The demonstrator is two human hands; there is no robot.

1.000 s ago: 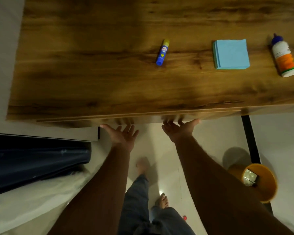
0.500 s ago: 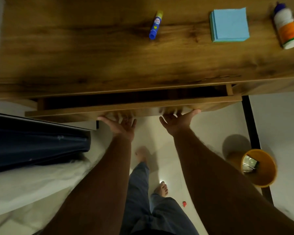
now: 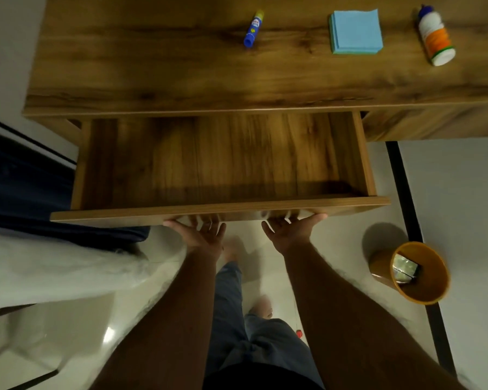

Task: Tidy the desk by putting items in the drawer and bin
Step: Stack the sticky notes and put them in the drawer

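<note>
Drawer (image 3: 220,161) now stands far out from under the desk (image 3: 152,74); one second ago it was flush with the desk edge, half a second ago only a dark slot showed. Its wooden floor fills the middle of the frame and shows nothing inside.

Left hand (image 3: 202,235) and right hand (image 3: 290,232) sit side by side at the lower centre, palms turned up, fingers hooked under the bottom edge of the drawer front. Both grip that front panel; fingertips are hidden beneath it, so exactly how deep they curl cannot be told.

Items on the desk top, along the upper edge of the frame:
- glue stick (image 3: 253,29), blue with a yellow cap, lying flat, upper centre
- pad of blue sticky notes (image 3: 355,31), upper right
- white bottle (image 3: 435,38) with orange label and blue cap, lying on its side, far upper right

All three well apart from each other, none touched.

Orange bin (image 3: 417,274) on the floor, lower right, something shiny already in it.

Judgement: opening step looks complete or nearly so. The drawer is ready to receive; next likely need is to free a hand and reach up for an item
</note>
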